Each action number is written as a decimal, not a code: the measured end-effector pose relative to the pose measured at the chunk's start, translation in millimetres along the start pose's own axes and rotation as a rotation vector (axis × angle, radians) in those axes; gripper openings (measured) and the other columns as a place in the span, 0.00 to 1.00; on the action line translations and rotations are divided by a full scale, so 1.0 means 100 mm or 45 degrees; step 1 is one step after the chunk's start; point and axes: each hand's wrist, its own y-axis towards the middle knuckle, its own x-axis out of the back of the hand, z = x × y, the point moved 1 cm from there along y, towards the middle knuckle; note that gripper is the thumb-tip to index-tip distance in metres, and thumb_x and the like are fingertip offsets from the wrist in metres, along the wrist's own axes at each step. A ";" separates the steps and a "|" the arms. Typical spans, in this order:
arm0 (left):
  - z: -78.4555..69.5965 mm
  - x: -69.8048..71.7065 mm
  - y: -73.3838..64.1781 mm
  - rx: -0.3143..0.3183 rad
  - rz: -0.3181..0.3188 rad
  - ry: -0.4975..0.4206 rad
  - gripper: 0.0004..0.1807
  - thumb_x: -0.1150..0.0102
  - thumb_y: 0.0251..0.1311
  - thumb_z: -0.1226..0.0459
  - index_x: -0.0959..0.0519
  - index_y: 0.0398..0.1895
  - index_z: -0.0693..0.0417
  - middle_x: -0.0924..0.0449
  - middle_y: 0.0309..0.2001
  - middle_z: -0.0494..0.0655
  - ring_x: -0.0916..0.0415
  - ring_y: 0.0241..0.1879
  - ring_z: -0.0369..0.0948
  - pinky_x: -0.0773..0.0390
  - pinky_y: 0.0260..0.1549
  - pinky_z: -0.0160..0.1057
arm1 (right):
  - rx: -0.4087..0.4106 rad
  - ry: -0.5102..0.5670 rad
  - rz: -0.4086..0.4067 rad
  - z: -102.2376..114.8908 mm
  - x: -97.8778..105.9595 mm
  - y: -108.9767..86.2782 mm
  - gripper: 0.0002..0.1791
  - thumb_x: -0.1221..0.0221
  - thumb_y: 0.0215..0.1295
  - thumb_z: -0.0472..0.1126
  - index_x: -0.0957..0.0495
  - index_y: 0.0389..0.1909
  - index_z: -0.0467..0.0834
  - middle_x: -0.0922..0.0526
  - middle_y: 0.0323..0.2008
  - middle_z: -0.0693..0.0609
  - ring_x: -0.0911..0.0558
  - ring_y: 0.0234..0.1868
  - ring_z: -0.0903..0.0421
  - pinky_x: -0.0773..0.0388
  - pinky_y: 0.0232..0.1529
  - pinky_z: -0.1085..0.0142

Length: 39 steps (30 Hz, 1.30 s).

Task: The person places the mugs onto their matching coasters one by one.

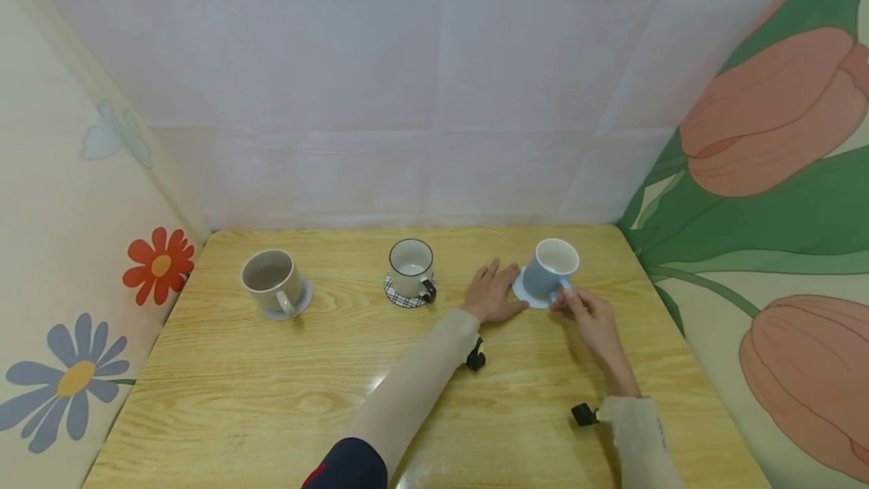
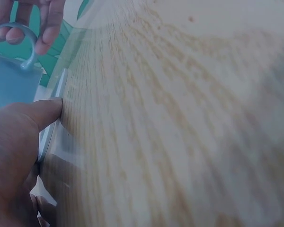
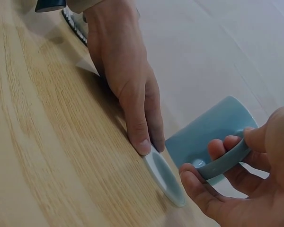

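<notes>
A light blue mug [image 1: 541, 278] stands at the right of the table, over a pale blue coaster [image 1: 519, 292]. My right hand [image 1: 592, 321] grips the mug's handle [image 3: 227, 161], with fingers curled through and around it. In the right wrist view part of the coaster shows bare beside the mug; whether the mug's base touches it I cannot tell. My left hand [image 1: 490, 293] lies on the table with its fingers extended, and its thumb [image 2: 47, 112] touches the coaster's edge.
A white mug with a dark rim [image 1: 410, 261] sits on a checked coaster [image 1: 405, 300] at the middle back. Farther left, a beige mug [image 1: 271, 283] stands on a greyish coaster [image 1: 305, 297]. A white cloth [image 1: 407, 96] hangs behind the wooden table [image 1: 237, 398].
</notes>
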 end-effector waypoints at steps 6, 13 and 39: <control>0.03 -0.05 0.03 0.001 0.002 0.028 0.44 0.40 0.72 0.39 0.41 0.86 0.39 0.47 0.86 0.35 0.58 0.87 0.47 0.58 0.86 0.49 | -0.014 -0.006 -0.008 -0.02 -0.01 0.00 0.23 0.47 0.84 0.38 0.26 0.47 0.14 0.10 0.37 0.47 0.09 0.41 0.56 0.09 0.48 0.63; 0.01 -0.02 0.02 -0.006 0.007 0.007 0.44 0.39 0.72 0.40 0.41 0.86 0.42 0.46 0.86 0.37 0.58 0.87 0.48 0.59 0.86 0.49 | -0.012 0.025 0.001 -0.05 -0.02 0.01 0.23 0.47 0.84 0.37 0.28 0.47 0.13 0.11 0.36 0.47 0.10 0.40 0.57 0.09 0.47 0.64; 0.05 -0.07 0.06 0.005 0.021 0.017 0.45 0.40 0.72 0.39 0.42 0.86 0.40 0.48 0.86 0.36 0.60 0.88 0.47 0.61 0.87 0.49 | -0.054 -0.050 0.016 -0.13 -0.03 0.03 0.25 0.48 0.85 0.39 0.26 0.48 0.14 0.10 0.37 0.46 0.09 0.40 0.58 0.09 0.48 0.66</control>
